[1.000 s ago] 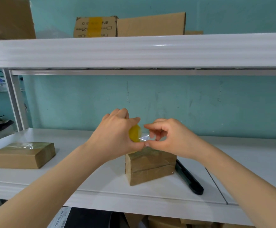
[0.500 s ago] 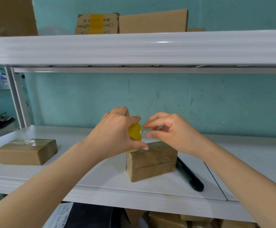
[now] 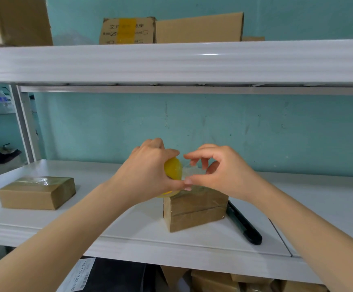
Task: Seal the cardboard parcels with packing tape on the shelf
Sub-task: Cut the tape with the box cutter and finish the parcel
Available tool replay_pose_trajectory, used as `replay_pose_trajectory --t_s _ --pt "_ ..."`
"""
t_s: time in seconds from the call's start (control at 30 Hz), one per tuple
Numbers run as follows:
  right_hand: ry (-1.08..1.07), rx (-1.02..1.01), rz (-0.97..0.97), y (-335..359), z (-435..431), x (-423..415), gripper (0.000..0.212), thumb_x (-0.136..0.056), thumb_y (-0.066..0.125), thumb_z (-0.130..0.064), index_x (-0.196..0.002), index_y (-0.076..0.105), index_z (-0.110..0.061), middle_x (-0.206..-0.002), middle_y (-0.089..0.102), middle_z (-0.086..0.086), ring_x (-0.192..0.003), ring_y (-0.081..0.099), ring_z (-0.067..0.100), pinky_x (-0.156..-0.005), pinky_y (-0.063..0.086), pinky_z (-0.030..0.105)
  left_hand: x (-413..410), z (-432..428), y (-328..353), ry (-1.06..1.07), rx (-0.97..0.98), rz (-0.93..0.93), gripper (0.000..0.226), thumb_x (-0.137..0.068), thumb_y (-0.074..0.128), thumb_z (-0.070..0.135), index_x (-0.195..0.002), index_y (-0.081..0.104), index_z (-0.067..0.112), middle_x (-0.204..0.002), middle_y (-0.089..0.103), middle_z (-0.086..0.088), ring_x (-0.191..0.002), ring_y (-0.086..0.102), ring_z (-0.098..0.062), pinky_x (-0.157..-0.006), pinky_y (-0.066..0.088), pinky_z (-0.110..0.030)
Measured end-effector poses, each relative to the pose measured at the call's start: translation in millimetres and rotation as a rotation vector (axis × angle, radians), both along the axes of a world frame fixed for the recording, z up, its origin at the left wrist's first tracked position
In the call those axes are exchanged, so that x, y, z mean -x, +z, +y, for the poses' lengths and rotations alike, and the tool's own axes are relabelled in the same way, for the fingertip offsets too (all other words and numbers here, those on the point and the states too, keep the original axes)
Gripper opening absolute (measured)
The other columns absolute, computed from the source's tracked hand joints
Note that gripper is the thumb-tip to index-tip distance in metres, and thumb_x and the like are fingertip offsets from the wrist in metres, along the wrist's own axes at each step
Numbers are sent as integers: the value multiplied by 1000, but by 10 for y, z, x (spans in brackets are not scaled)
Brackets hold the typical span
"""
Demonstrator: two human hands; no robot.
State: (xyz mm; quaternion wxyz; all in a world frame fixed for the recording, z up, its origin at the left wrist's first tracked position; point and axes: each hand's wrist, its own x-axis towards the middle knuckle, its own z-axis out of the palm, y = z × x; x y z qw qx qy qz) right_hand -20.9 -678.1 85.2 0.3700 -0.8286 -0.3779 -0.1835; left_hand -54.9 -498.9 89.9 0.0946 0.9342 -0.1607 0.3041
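The tape roll [image 3: 173,170], yellow and see-through, hangs in the air just above the near left top corner of the parcel [image 3: 194,209] that stands in the middle of the shelf [image 3: 129,234]. A short clear strip [image 3: 193,172] comes off the roll and runs to the right, so the free end lies over the parcel's top and points along its long axis, which runs left to right and slants a little away at the right end.

The left hand [image 3: 148,171] wraps round the roll from the left, fingers over the top and thumb under it. The right hand [image 3: 222,171] meets it from the right, forefinger above and thumb below, both curled in a ring that pinches the strip by its edges. The two hands nearly touch at the thumbs. The right hand is the one over the parcel, so pulling the strip out along the top looks like its job, with the left feeding the roll.

The parcel's front face shows a seam along its length and a gloss that may be tape already laid. A black knife [image 3: 244,225] lies on the shelf touching or just beside the parcel's right end. A second parcel [image 3: 37,191], glossy on top, lies well apart to the left.
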Motion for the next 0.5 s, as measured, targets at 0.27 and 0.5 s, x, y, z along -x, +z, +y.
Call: replay_pose_trajectory --t_s 0.27,0.5 --pt "-57 38 22 -44 45 -47 44 -71 78 -30 -112 68 -17 -82 52 -12 -62 43 3 -62 36 15 21 -4 5 -39 9 -24 89 -51 74 68 -125 61 19 -85 46 -2 -91 51 -26 -79 46 -39" --pt "-2 92 86 -21 19 -70 51 -65 82 -28 -113 68 -18 -82 53 -7 -74 51 19 -76 46 37 22 37 24 -71 -24 33 91 -48 81 58 -127 59 19 -92 47 -4 -96 49 -25 -81 43 -35"
